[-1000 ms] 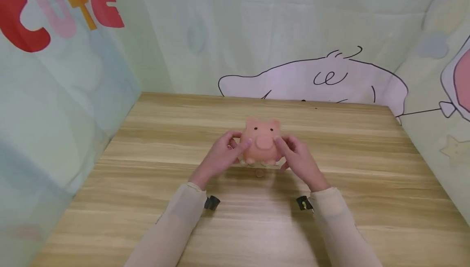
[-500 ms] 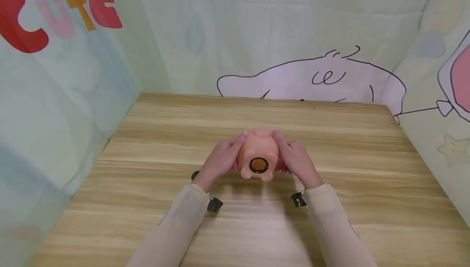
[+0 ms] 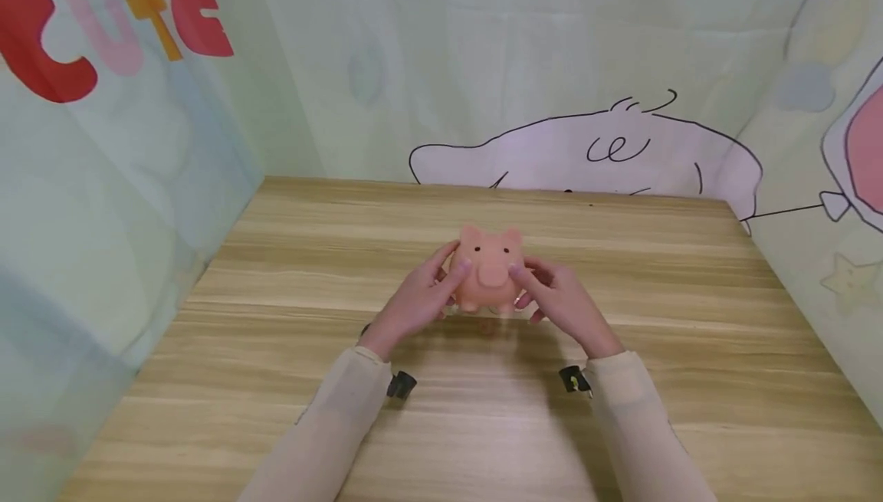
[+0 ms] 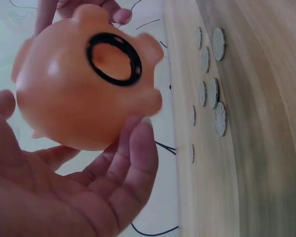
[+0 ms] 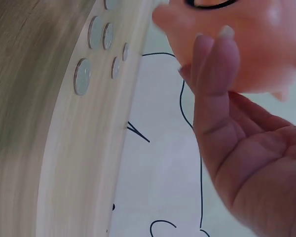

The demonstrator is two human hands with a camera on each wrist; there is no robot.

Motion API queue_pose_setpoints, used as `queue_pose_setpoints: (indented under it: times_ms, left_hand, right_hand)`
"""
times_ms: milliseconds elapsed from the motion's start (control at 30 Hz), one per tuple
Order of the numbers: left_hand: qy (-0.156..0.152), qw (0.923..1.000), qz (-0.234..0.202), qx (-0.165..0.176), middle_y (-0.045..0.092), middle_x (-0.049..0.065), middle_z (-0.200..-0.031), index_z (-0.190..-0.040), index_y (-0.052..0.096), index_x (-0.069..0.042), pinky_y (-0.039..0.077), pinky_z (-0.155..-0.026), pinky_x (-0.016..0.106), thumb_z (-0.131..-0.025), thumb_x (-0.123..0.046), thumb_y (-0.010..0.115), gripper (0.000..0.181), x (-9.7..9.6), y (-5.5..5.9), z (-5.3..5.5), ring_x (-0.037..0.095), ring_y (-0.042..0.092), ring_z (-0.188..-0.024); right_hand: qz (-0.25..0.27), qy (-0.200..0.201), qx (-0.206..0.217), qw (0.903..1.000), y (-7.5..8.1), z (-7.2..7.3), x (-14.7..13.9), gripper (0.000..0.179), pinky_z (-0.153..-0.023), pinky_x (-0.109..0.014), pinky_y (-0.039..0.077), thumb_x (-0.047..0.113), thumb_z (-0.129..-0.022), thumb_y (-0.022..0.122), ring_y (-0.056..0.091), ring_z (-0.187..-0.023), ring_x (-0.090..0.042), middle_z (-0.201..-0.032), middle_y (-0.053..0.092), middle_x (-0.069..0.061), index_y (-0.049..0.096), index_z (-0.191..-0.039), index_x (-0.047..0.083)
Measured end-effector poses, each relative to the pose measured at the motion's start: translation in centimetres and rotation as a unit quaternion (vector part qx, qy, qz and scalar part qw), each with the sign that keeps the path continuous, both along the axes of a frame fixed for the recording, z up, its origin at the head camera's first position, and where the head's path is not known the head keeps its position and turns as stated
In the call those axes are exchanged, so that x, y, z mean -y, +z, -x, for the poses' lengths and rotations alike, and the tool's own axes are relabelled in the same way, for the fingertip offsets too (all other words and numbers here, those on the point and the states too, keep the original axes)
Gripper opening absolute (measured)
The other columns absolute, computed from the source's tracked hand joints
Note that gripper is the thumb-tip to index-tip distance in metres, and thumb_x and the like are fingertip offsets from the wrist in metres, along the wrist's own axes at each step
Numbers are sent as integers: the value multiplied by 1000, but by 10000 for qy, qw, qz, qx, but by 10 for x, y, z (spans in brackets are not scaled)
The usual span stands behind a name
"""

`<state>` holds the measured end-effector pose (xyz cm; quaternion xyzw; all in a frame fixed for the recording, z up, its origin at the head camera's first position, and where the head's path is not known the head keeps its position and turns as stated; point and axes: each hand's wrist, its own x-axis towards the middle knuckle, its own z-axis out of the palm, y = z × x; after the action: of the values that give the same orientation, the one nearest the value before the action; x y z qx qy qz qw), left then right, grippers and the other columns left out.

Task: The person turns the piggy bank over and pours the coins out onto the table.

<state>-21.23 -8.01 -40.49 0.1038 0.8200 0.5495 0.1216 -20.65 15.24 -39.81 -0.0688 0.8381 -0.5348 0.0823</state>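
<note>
A pink piggy bank is held up over the wooden table, its snout and black eyes facing me. My left hand grips its left side, thumb beside the snout. On the opposite side my right hand holds it the same way, with fingers curled behind and below. A black ring around an orange-toned round centre shows on the underside in the left wrist view. Several silver coins lie on the table below the bank; the right wrist view shows some of these coins too. From the head view the bank mostly hides them.
The wooden table reaches back to a printed cloth wall with a cartoon figure and the letters CUTE. Small black devices sit at both wrists, the left one and the right one.
Half a second ago the piggy bank was tipped so its ringed underside faced me; now it is turned back with its face toward me. Both hands have kept their hold.
</note>
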Motion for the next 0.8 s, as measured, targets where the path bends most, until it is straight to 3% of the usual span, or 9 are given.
queue_pose_setpoints:
  times_ms: [167,300,467,700,800]
  left_hand:
    - [-237,9996,-128,-69,51,6,-128,-156,23,-35,53,-76,38,-88,-55,69,84,5,-3,1,26,59,-97]
    - [-440,9987,-209,-180,44,4,-141,-157,21,-31,53,-85,43,-81,-41,83,98,9,-3,1,24,58,-107]
    - [-535,9979,-227,-273,43,4,-143,-156,23,-29,52,-87,44,-79,-35,86,100,10,-4,1,24,58,-108]
    - [-458,9886,-1171,-824,33,-1,-153,-153,29,-33,54,-89,39,-77,-5,86,98,5,-4,3,28,55,-119]
    - [-436,9875,-1229,-888,33,1,-153,-152,30,-31,55,-87,38,-76,1,85,99,5,-5,4,31,56,-119]
  right_hand:
    - [457,281,-90,9985,-5,0,-4,74,-69,-38,59,26,-87,79,68,-99,-30,-140,52,-21,43,-149,6]
    - [637,484,-284,9964,-8,-1,-7,84,-79,-37,58,11,-79,85,67,-104,-32,-147,46,-18,40,-150,6]
    - [595,552,-397,9959,-9,-2,-8,86,-83,-35,56,9,-79,85,66,-106,-32,-150,44,-14,39,-151,6]
    - [282,345,-1249,9912,-4,-7,-1,90,-81,-34,57,1,-78,83,60,-118,-35,-155,37,-11,35,-153,7]
    - [335,335,-1282,9906,-4,-6,2,89,-81,-36,57,-2,-77,83,60,-118,-36,-155,37,-11,36,-152,7]
